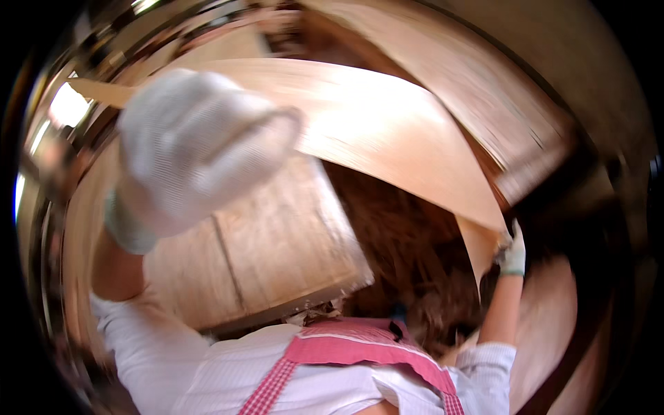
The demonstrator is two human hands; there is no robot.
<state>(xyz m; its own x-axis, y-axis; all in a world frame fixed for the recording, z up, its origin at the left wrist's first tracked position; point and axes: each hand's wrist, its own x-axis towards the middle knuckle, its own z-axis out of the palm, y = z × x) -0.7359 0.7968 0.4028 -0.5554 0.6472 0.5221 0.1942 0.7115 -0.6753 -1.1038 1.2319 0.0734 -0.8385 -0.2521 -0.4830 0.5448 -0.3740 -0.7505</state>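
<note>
Mid-lift: thin veneer sheet (373, 131) held bowed in the air above the wood stack (277, 249). Left hand (194, 149) (gloved) closed on its near-left edge, right hand (512, 252) pinching the far-right corner. Next move likely calls for level carrying, both grips kept, to avoid cracking.

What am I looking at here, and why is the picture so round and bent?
This is one picture from a wide fisheye camera worn on a person's head, looking down at their own arms, so straight edges curve near the rim. No machine is involved. Both hands wear white knit gloves. The left hand, close to the lens and blurred, grips one edge of a thin, bending sheet of wood veneer; the right hand holds its far corner. Below lies a stack of flat wooden sheets. The person wears a white shirt and a red checked apron.
</note>
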